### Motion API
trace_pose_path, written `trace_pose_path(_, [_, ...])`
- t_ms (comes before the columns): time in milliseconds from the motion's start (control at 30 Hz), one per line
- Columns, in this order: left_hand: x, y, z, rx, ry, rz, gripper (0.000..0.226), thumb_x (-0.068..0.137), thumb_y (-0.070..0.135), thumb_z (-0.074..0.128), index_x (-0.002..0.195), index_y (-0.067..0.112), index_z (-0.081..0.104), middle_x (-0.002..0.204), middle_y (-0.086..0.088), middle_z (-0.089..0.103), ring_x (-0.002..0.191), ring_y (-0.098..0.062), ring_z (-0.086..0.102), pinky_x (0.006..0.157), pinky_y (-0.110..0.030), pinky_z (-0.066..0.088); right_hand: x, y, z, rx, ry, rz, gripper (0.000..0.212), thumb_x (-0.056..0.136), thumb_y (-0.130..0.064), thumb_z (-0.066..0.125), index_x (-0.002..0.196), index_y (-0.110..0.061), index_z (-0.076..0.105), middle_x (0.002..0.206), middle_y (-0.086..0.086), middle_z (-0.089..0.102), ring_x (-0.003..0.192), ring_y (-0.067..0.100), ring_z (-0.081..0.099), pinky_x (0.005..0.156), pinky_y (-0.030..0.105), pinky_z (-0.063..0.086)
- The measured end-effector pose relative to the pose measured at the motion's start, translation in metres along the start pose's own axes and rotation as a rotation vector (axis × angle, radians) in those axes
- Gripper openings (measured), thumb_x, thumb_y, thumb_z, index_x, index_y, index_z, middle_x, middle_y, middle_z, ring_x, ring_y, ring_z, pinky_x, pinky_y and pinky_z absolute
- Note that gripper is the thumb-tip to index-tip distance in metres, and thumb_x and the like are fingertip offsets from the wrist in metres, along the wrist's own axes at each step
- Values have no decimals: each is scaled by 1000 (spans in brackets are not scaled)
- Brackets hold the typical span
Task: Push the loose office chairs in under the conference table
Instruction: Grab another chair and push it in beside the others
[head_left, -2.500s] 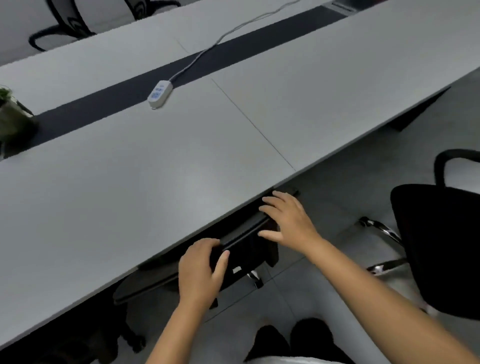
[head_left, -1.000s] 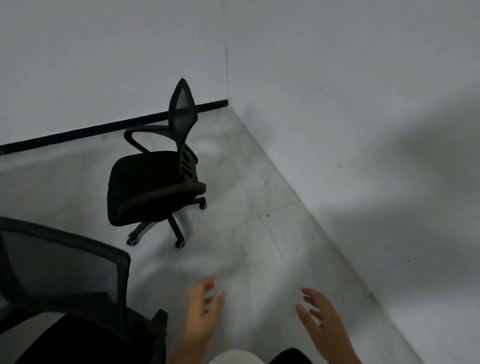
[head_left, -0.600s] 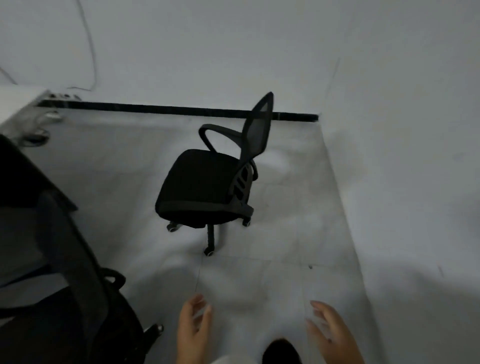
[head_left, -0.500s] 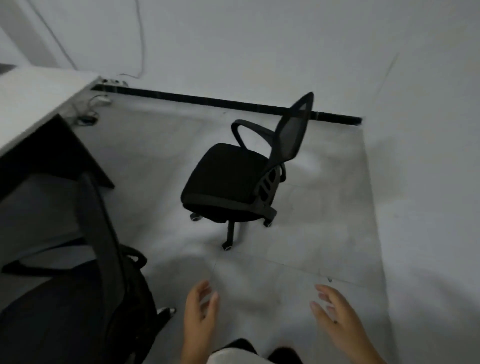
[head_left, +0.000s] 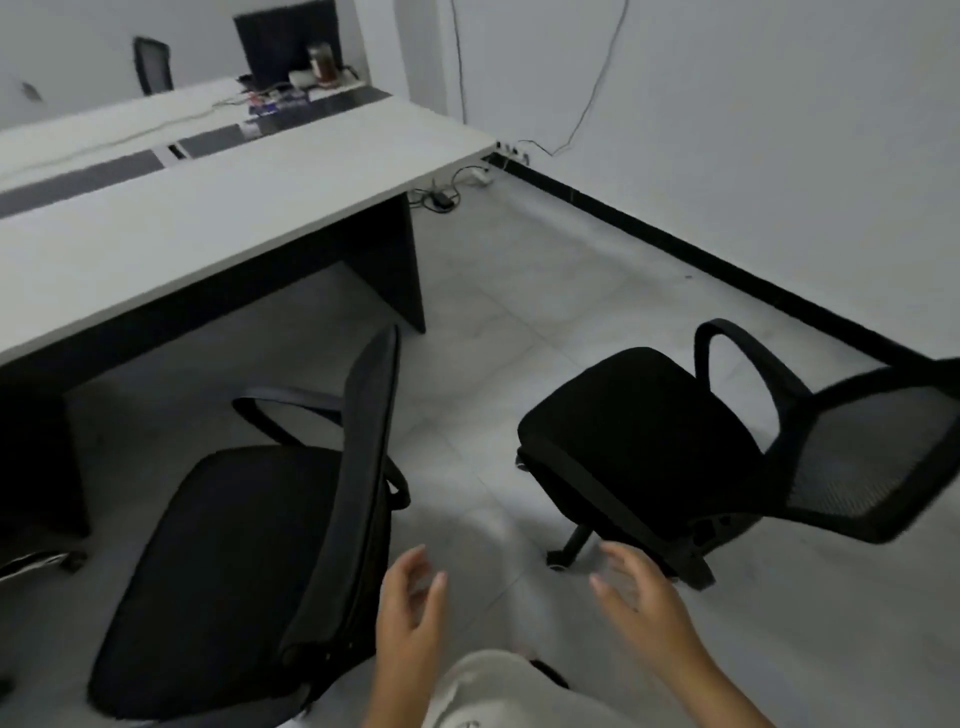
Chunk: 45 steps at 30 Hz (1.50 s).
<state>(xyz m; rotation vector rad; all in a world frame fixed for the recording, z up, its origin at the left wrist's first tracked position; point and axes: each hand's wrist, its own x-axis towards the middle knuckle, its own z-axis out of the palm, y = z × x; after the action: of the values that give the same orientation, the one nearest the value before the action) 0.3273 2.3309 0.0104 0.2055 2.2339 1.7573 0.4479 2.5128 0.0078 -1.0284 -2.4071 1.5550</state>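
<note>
Two loose black office chairs stand on the tiled floor off the end of the grey conference table (head_left: 218, 223). The nearer chair (head_left: 234, 561) is at lower left, its backrest edge-on toward me. The second chair (head_left: 649, 447), with a mesh back, stands at right, away from the table. My left hand (head_left: 410, 618) and my right hand (head_left: 644, 608) hover low in the middle, fingers relaxed, holding nothing. Neither hand touches a chair; the left one is close to the nearer chair's backrest.
Table's dark end panel (head_left: 395, 260) stands ahead of the nearer chair. Cables and a power strip (head_left: 457, 187) lie on the floor by the wall. A monitor and a jar (head_left: 322, 62) sit on the table's far end. Another chair (head_left: 153, 65) stands beyond the table.
My hands left the chair that is tucked under the table. The view swung round to the room corner and back toward the table's end; both loose chairs now appear much closer.
</note>
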Motion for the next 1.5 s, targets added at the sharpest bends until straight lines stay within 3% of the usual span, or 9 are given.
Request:
trace_pose_path(133, [35, 38, -13, -16, 157, 154, 25, 84, 19, 57, 99, 36, 48, 105, 8, 53, 92, 10, 53, 76, -2, 42, 65, -54, 8, -190, -102, -286, 42, 88, -24, 53, 127, -13, 43, 120, -9, 38, 112, 1, 34, 93, 15, 28])
trace_pose_path(333, [66, 18, -35, 546, 251, -3, 48, 86, 37, 52, 125, 11, 46, 122, -3, 51, 114, -15, 46, 89, -20, 35, 159, -120, 64, -689, -214, -892, 55, 72, -47, 42, 107, -8, 59, 107, 9, 65, 101, 26, 60, 80, 34, 48])
trace_pose_path(500, [65, 13, -37, 765, 165, -104, 53, 91, 46, 38, 137, 20, 30, 139, 5, 37, 127, -10, 32, 101, -19, 26, 222, -151, 120, -1085, -381, -1199, 86, 38, -51, 83, 110, -11, 59, 113, 8, 65, 113, 28, 52, 86, 50, 37])
trace_pose_path(600, [59, 12, -40, 820, 189, -166, 54, 91, 48, 35, 137, 22, 29, 140, 6, 37, 128, -10, 32, 102, -20, 25, 244, -152, 134, -1011, -437, -1313, 71, 37, -41, 88, 97, -8, 66, 96, 8, 69, 106, 22, 49, 84, 60, 40])
trace_pose_path(733, [44, 10, -54, 798, 195, -238, 54, 88, 49, 43, 134, 22, 36, 137, 7, 40, 125, -7, 33, 98, -13, 24, 257, -153, 152, -829, -484, -1476, 58, 60, -64, 51, 73, -10, 65, 68, 5, 60, 73, 18, 40, 72, 35, 44])
trace_pose_path(867, [21, 3, -82, 858, 229, -307, 70, 74, 68, 31, 129, 27, 44, 132, 13, 45, 122, -4, 39, 97, -14, 27, 232, -158, 168, -777, -621, -1578, 62, 57, -74, 36, 56, -15, 55, 54, -1, 50, 50, 16, 47, 44, 21, 36])
trace_pose_path(1033, [-3, -17, -87, 1084, 453, -293, 70, 85, 66, 10, 85, 29, 70, 85, 16, 70, 76, -1, 65, 78, -17, 40, 190, -148, 186, -772, -732, -1534, 59, 54, -77, 31, 55, -23, 56, 55, -9, 48, 49, 10, 48, 43, 17, 35])
trace_pose_path(1267, [2, -40, -103, 1273, 686, -138, 75, 85, 65, 17, 67, 14, 69, 64, 0, 71, 57, -15, 66, 68, -22, 36, 168, -137, 197, -668, -757, -1549, 43, 60, -57, 46, 62, -19, 65, 60, -4, 61, 52, 13, 57, 45, 18, 44])
trace_pose_path(1500, [38, -55, -159, 1289, 699, -29, 69, 86, 65, 17, 67, 17, 64, 58, 3, 68, 51, -13, 62, 63, -20, 33, 180, -164, 245, -724, -669, -1564, 48, 14, -26, 79, 59, -18, 64, 54, -2, 56, 47, 16, 53, 40, 20, 42])
